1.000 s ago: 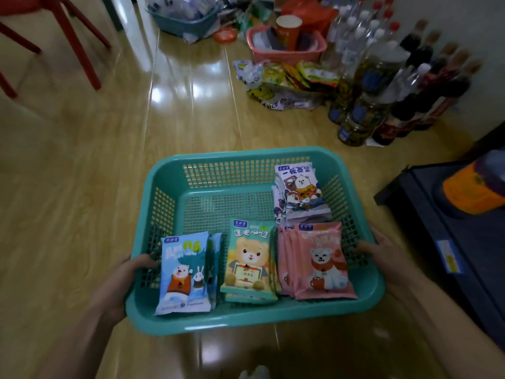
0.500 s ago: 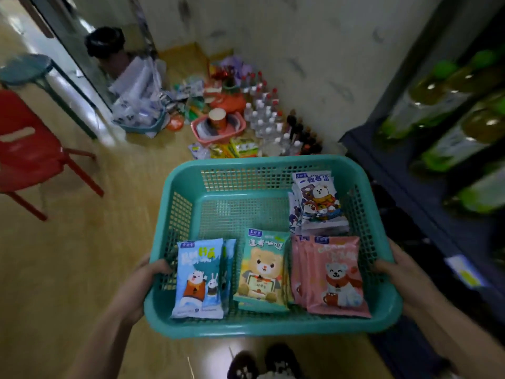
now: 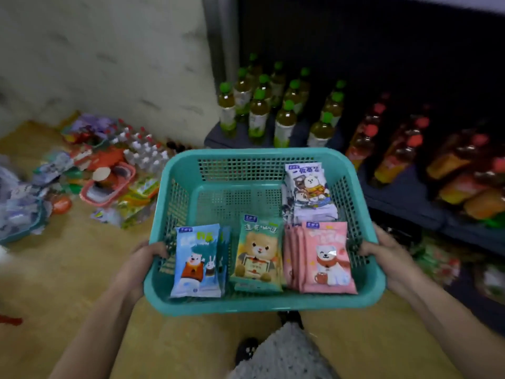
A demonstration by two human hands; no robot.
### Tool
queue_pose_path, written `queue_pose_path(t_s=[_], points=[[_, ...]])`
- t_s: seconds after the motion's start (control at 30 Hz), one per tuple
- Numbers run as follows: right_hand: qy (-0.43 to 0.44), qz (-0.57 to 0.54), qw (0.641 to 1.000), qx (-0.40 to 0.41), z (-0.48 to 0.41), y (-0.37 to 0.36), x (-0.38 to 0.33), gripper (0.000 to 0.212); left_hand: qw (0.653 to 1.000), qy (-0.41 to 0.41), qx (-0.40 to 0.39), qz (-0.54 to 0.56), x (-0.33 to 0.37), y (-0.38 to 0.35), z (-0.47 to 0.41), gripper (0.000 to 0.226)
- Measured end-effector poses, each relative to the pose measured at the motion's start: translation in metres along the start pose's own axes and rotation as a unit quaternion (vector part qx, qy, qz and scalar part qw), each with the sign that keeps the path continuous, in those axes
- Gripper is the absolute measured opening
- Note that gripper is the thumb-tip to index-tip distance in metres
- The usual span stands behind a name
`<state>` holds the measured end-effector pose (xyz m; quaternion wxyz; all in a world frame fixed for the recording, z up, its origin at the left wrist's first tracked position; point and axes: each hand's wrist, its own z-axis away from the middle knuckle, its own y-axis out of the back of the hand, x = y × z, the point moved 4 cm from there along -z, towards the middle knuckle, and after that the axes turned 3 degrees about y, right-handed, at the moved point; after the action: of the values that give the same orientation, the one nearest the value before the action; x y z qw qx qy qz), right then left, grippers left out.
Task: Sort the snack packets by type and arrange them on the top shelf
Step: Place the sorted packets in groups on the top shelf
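Note:
I carry a teal plastic basket (image 3: 262, 306) in front of me. My left hand (image 3: 144, 258) grips its left rim and my right hand (image 3: 388, 255) grips its right rim. Inside lie snack packets in stacks by kind: blue packets (image 3: 198, 262) at the front left, green bear packets (image 3: 258, 254) in the middle, pink packets (image 3: 323, 258) at the front right, and white-and-navy packets (image 3: 308, 191) at the back right. The top shelf is out of view.
A dark shelf unit (image 3: 404, 198) stands ahead and to the right, holding green-capped bottles (image 3: 284, 110) and red-capped orange bottles (image 3: 388, 143). On the floor at left lie a pink basket (image 3: 109, 184), small clear bottles (image 3: 142, 151) and loose packets. A white wall stands behind them.
The basket has come up off the floor in both hands. My view has swung right, from the floor clutter to the shelf unit with bottles. The packets kept their places.

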<state>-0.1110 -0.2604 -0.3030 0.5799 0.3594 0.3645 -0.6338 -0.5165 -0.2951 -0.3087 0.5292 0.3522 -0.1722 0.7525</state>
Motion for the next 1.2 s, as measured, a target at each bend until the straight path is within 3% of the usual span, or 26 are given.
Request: queue_pose_path(t_s=[0.03,0.2,0.33,0.5,0.83,0.97,1.1,1.2], points=[[0.003,-0.02,0.999,0.026,0.02,0.015,0.005,0.065,1.0,-0.005,-0.013,-0.021,0.003,-0.011,0.006,0.008],[0.001,-0.099,0.983,0.155,0.125,0.091,0.043,0.062,0.977,-0.039,-0.117,-0.174,0.01,-0.085,0.027,0.019],[-0.004,-0.19,0.948,0.255,0.202,0.146,0.086,0.061,0.928,-0.091,-0.243,-0.267,-0.004,-0.174,0.064,0.038],[-0.005,-0.274,0.89,0.364,0.301,0.216,0.141,0.06,0.864,-0.114,-0.364,-0.327,-0.052,-0.293,0.143,0.034],[-0.012,-0.336,0.793,0.508,0.479,0.354,0.245,0.061,0.769,-0.112,-0.476,-0.413,-0.209,-0.478,0.309,0.031],[-0.029,-0.348,0.768,0.538,0.523,0.408,0.268,0.062,0.73,-0.102,-0.511,-0.442,-0.256,-0.536,0.361,0.029],[-0.03,-0.353,0.746,0.563,0.547,0.464,0.28,0.062,0.691,-0.104,-0.536,-0.473,-0.293,-0.599,0.4,0.042],[-0.026,-0.358,0.741,0.567,0.553,0.513,0.282,0.06,0.678,-0.099,-0.543,-0.485,-0.315,-0.65,0.423,0.038]])
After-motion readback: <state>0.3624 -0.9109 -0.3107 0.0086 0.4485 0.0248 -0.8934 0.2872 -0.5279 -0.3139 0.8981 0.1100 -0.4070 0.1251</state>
